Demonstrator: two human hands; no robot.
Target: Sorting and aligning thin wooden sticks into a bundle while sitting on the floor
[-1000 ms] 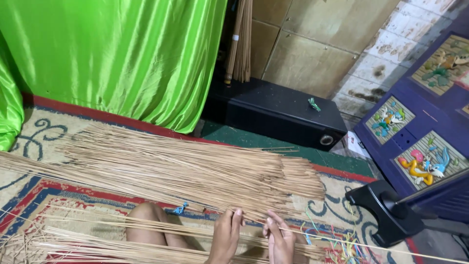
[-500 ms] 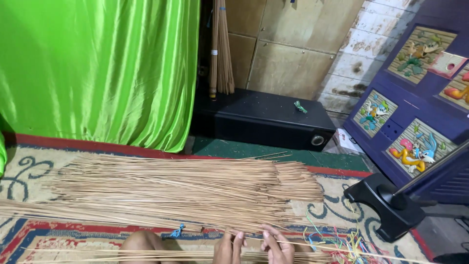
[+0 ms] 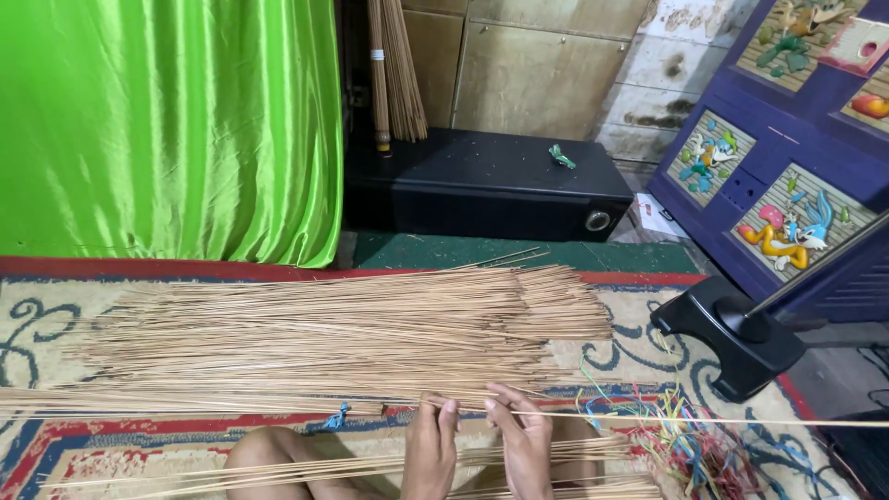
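A wide pile of thin tan sticks lies across the patterned rug in front of me. My left hand and my right hand are close together at the bottom centre, both pinching one long thin stick that runs out to the right edge. More sticks lie across my lap, over my bare knee. A small blue tie rests on the rug left of my hands.
A tangle of coloured strings lies on the rug right of my hands. A black stand base sits at the right. Behind are a black speaker box, a green curtain, a bundle of upright sticks and a blue cabinet.
The camera view has tilted, so the stick pile sits lower and closer. My hands have stayed together at the bottom centre, pinching the thin stick.
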